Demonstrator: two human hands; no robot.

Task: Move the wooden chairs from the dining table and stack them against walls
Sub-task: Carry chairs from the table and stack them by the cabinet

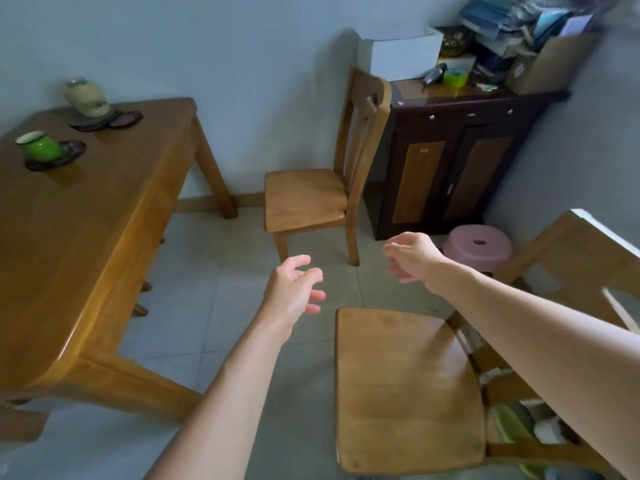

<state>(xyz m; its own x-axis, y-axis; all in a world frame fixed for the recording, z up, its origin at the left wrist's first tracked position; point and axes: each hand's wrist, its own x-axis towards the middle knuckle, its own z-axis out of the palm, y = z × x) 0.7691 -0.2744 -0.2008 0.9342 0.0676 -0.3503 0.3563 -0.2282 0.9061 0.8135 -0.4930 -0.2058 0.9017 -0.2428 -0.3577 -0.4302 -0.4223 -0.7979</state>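
— Chairs: how many?
— Two show whole: far chair (306, 199) upright beside the dark cabinet (446, 161), near chair (408, 386) at lower right. Chair legs show under the counter (86, 237).
— Room to move?
— Bare floor (214, 306) between counter and chairs.
— Hands?
— Left hand (294, 292) and right hand (412, 258) outstretched, fingers loosely spread, holding nothing.

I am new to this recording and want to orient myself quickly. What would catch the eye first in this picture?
First, the two bare arms reaching forward over the tiled floor, the left hand and right hand both open and empty. Beyond them a wooden chair stands beside a dark cabinet near the wall, and a nearer chair sits at lower right. The dining table fills the left, bearing a green cup.
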